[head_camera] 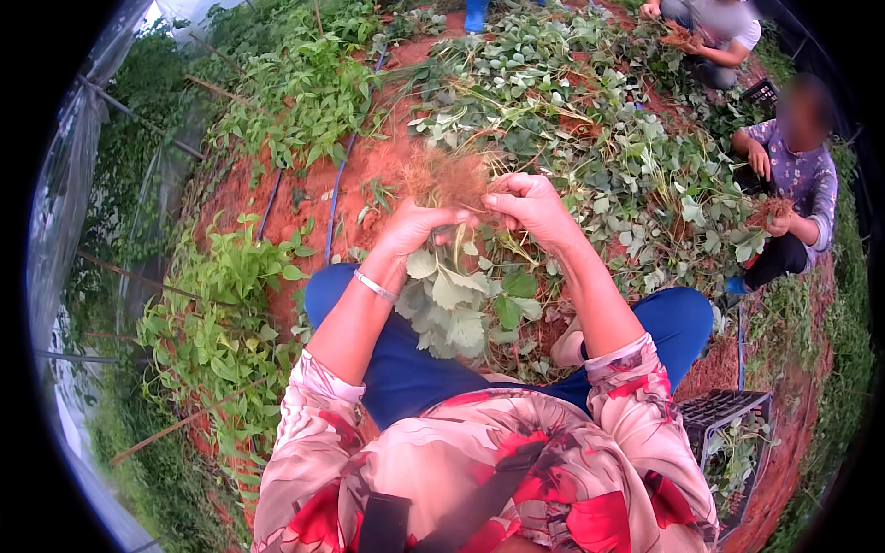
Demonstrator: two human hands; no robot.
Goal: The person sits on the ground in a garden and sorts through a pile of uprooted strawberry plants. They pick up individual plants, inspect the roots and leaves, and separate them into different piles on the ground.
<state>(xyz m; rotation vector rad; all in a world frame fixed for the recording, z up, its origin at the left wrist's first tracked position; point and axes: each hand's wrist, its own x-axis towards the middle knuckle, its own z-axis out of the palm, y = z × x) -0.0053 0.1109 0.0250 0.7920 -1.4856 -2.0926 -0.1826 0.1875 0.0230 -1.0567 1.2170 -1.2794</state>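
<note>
My left hand (419, 225) grips a bunch of leafy seedlings (453, 297), which look like strawberry plants, with the leaves hanging down over my lap. Their brown, fibrous roots (453, 176) point away from me above the hand. At the right side of the roots is my right hand (529, 207), thumb and forefinger pinched together on the root strands. Beyond both hands lies a wide heap of uprooted plants (553, 117) with leaves and stems tangled.
Green staked plants (221, 325) grow at left beside blue drip lines (337, 200) on red soil (287, 214). A black plastic crate (726, 401) holding plants stands behind me at right. Two people (802, 186) (722, 41) crouch at right, holding rooted plants. A blue boot (476, 15) shows at top.
</note>
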